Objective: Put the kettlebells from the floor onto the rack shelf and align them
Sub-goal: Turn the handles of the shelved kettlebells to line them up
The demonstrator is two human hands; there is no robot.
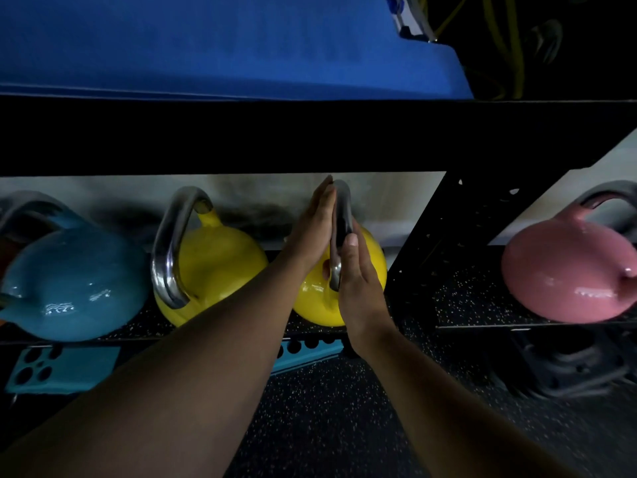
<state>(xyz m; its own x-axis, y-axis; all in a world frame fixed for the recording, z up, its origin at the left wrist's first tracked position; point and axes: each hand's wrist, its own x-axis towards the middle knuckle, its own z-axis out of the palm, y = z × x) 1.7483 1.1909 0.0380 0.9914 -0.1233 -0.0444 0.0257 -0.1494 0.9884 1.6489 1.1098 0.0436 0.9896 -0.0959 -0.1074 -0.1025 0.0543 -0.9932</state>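
From the head view we see both of our bare arms reaching forward to the lower rack shelf, whose surface is dark and speckled. Our left hand is flat, fingers straight and together, its palm pressed against the left side of the steel handle of the right yellow kettlebell. Our right hand is also flat and extended, pressed against the handle's right side, the thumb lying up along the steel. Neither hand curls around the handle; the two sandwich it edge-on between the palms. That kettlebell sits on the shelf, just left of the black perforated upright.

Just beside it on the left stands a second yellow kettlebell, its handle turned at an angle. Further left rests a blue kettlebell, tilted. Beyond the upright, in the next bay, a pink kettlebell lies tilted on the shelf. Above the black beam lies a blue mat. Below the shelf we see speckled floor and a teal perforated plate.
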